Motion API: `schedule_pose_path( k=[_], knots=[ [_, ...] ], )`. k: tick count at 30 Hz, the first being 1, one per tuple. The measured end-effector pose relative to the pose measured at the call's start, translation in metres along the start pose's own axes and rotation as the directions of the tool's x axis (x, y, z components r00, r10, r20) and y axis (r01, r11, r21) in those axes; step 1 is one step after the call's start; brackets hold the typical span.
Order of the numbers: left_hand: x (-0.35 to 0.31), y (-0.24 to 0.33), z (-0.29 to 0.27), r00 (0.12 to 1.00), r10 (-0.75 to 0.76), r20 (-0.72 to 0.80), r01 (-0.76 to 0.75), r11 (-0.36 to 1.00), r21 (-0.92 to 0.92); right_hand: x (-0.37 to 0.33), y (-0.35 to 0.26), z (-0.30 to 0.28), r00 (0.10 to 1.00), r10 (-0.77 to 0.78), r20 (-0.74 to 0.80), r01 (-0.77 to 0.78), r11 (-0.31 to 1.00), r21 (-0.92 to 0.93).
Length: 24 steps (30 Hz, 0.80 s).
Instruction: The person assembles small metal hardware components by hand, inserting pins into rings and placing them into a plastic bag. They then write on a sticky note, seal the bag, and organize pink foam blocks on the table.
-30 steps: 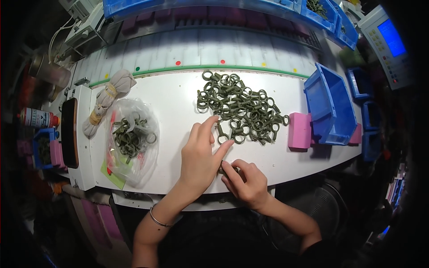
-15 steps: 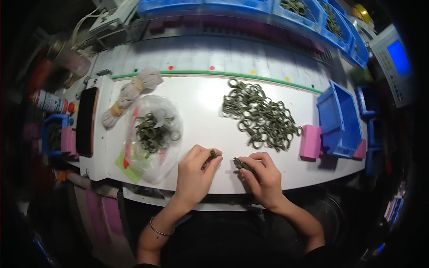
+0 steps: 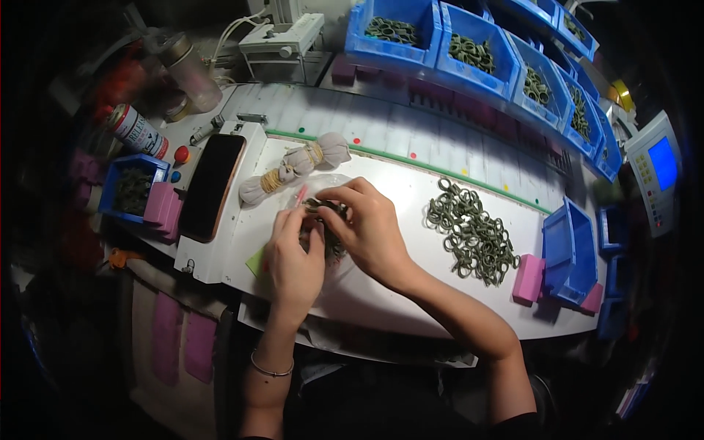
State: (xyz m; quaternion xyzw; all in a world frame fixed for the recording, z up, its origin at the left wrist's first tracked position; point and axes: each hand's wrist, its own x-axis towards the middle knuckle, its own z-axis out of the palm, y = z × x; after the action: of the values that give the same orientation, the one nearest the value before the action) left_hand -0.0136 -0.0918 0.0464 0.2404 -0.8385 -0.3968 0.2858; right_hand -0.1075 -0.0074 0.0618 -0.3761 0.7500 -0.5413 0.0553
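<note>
Both my hands meet over a clear plastic bag (image 3: 339,179) of dark green rings (image 3: 336,246) on the left of the white table. The fingertips of my left hand (image 3: 297,257) are closed at a small dark green ring (image 3: 313,208). My right hand (image 3: 372,231) reaches across from the right, its thumb and fingers pinched at the same spot. Fingers hide part of what they hold and much of the bag. Farther right, a loose pile of dark green rings (image 3: 473,233) lies on the table.
A tied grey cloth bundle (image 3: 297,169) lies behind the bag, a phone (image 3: 213,187) to the left. Beside the pile stand a pink block (image 3: 529,279) and a blue bin (image 3: 568,253). Blue bins of rings (image 3: 477,51) line the back. A scale-like device (image 3: 655,172) is far right.
Both hands have moved left and forward from the table's front to the bag, the right crossing over. They were apart, each with green pieces. The whole view has shifted and tilted.
</note>
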Motion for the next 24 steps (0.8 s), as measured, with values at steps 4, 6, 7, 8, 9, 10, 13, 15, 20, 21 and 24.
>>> schedule_pose_path(
  k=[4,6,7,8,9,10,13,15,20,21,24],
  knots=[
    [-0.007,0.001,0.002,0.998,0.029,0.048,-0.026,0.999,-0.047,-0.001,0.009,-0.013,0.988,0.064,0.142,-0.050,0.994,-0.097],
    [-0.011,0.002,-0.004,0.995,0.039,0.093,-0.033,0.998,-0.060,-0.002,0.002,-0.021,0.976,0.123,0.181,-0.124,0.992,-0.007],
    [-0.013,0.005,-0.008,0.992,0.049,0.112,-0.043,0.997,-0.059,-0.001,0.000,-0.026,0.968,0.114,0.223,-0.110,0.993,-0.032],
    [-0.014,0.010,-0.014,0.990,0.059,0.132,-0.052,0.997,-0.057,-0.001,-0.001,-0.032,0.958,0.106,0.265,-0.094,0.994,-0.055],
    [-0.015,0.013,-0.018,0.986,0.069,0.151,-0.061,0.997,-0.056,-0.001,-0.001,-0.037,0.947,0.098,0.307,-0.078,0.994,-0.079],
    [-0.016,0.013,-0.021,0.982,0.104,0.160,-0.104,0.995,-0.004,-0.002,0.001,-0.038,0.949,0.080,0.305,-0.048,0.993,-0.109],
    [-0.022,0.013,-0.028,0.978,0.102,0.182,-0.128,0.983,0.133,-0.001,0.005,-0.045,0.939,0.031,0.342,0.123,0.899,-0.420],
    [-0.022,0.011,-0.037,0.955,0.148,0.257,-0.226,0.926,0.304,0.002,0.002,-0.047,0.909,0.069,0.410,0.179,0.825,-0.536],
    [-0.017,-0.005,-0.053,0.866,0.293,0.405,-0.473,0.741,0.476,0.006,0.009,-0.047,0.849,0.083,0.522,0.353,0.645,-0.678],
    [-0.017,-0.004,-0.055,0.861,0.286,0.420,-0.473,0.753,0.458,0.007,0.011,-0.047,0.837,0.068,0.543,0.397,0.608,-0.687],
    [-0.016,-0.004,-0.057,0.848,0.278,0.451,-0.475,0.776,0.415,0.008,0.015,-0.050,0.813,-0.007,0.582,0.519,0.460,-0.720]
  ],
)
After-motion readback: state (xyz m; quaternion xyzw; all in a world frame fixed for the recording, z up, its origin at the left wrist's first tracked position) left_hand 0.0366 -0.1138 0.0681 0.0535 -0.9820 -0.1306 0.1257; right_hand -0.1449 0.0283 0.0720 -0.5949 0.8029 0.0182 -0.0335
